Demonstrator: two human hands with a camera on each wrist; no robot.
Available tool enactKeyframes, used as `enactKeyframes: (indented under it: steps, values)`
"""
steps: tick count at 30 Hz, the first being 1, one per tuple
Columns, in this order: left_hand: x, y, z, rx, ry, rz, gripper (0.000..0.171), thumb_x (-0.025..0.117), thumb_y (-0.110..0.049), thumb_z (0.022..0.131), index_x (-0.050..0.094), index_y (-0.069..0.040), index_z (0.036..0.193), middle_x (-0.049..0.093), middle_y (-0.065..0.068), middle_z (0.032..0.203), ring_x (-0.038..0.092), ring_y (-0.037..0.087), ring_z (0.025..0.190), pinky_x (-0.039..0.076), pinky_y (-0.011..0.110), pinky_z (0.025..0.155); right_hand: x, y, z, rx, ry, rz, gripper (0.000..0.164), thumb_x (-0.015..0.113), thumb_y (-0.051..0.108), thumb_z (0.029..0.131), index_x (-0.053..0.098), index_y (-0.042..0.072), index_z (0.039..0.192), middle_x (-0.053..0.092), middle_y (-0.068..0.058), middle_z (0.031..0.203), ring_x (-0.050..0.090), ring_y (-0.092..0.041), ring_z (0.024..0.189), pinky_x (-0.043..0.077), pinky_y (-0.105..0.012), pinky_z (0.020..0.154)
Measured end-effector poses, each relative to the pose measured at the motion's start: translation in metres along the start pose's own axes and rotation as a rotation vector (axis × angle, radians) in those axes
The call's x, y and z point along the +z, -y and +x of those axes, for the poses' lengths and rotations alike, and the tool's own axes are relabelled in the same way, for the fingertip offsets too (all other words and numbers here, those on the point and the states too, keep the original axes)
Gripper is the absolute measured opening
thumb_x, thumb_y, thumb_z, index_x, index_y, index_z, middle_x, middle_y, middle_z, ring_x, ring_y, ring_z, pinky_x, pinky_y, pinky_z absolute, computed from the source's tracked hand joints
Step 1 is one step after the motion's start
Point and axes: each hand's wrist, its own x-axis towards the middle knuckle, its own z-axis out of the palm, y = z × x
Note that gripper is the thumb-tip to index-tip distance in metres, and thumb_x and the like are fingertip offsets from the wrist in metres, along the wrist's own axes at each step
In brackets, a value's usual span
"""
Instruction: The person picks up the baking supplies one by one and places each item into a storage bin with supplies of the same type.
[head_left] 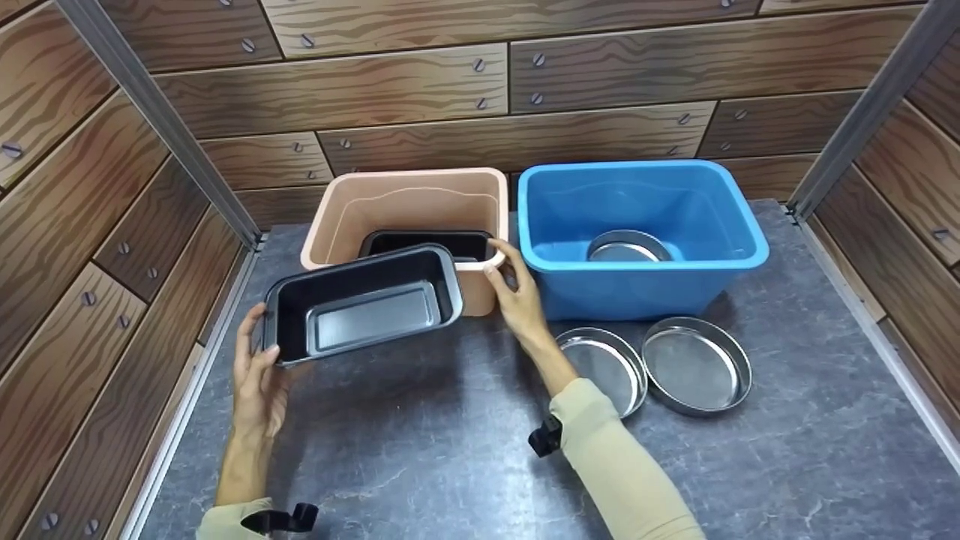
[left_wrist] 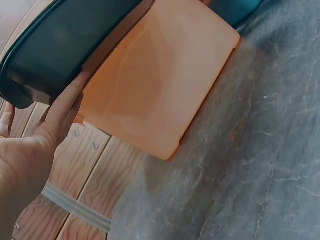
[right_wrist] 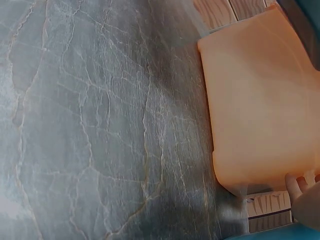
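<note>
My left hand [head_left: 259, 382] grips a dark loaf pan [head_left: 367, 311] by its left end, thumb on the near rim. The pan is held up, tilted with its inside toward the head camera, and overlaps the front of a peach-coloured bin [head_left: 420, 184]. A second dark loaf pan [head_left: 427, 238] lies inside that bin, partly hidden behind the held one. At the bin's front right corner, my right hand [head_left: 519, 296] holds the rim between thumb and fingers. In the left wrist view the held pan's dark outside [left_wrist: 60, 45] shows above my palm.
A blue bin [head_left: 637, 289] stands right of the peach one, with a round metal pan [head_left: 628, 244] inside. Two more round pans [head_left: 600, 364] lie side by side on the grey table [head_left: 420, 450] before it. Wood-patterned walls [head_left: 420, 90] enclose the back and sides.
</note>
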Motion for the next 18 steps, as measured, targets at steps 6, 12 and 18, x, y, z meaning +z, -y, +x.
enactKeyframes:
  steps: [6, 12, 18]
  values:
    - [0.005, -0.003, 0.007, 0.024, -0.051, -0.020, 0.058, 0.039, 0.006, 0.100, 0.043, -0.017, 0.153, 0.047, 0.022, 0.148, 0.069, 0.030, 0.109, 0.062, 0.047, 0.085, -0.001, 0.001, 0.000, 0.014, 0.001, -0.004, 0.044, 0.062, 0.005, 0.103, 0.055, 0.001, 0.146, 0.053, -0.020, 0.150, 0.054, -0.033, 0.135, 0.036, -0.059, 0.118]
    - [0.009, -0.004, 0.012, 0.037, -0.097, -0.040, 0.058, 0.041, 0.006, 0.100, 0.044, -0.016, 0.153, 0.043, 0.021, 0.150, 0.067, 0.030, 0.109, 0.063, 0.045, 0.082, -0.002, 0.001, -0.001, 0.036, 0.009, -0.020, 0.044, 0.062, 0.006, 0.103, 0.055, 0.004, 0.146, 0.053, -0.016, 0.152, 0.055, -0.029, 0.134, 0.039, -0.053, 0.117]
    - [0.014, -0.003, 0.020, 0.065, -0.150, -0.043, 0.057, 0.045, 0.006, 0.101, 0.044, -0.016, 0.154, 0.039, 0.021, 0.154, 0.064, 0.030, 0.111, 0.062, 0.046, 0.083, -0.002, 0.002, -0.002, 0.031, 0.011, -0.040, 0.043, 0.062, 0.008, 0.103, 0.055, 0.006, 0.146, 0.053, -0.017, 0.150, 0.056, -0.029, 0.131, 0.042, -0.045, 0.114]
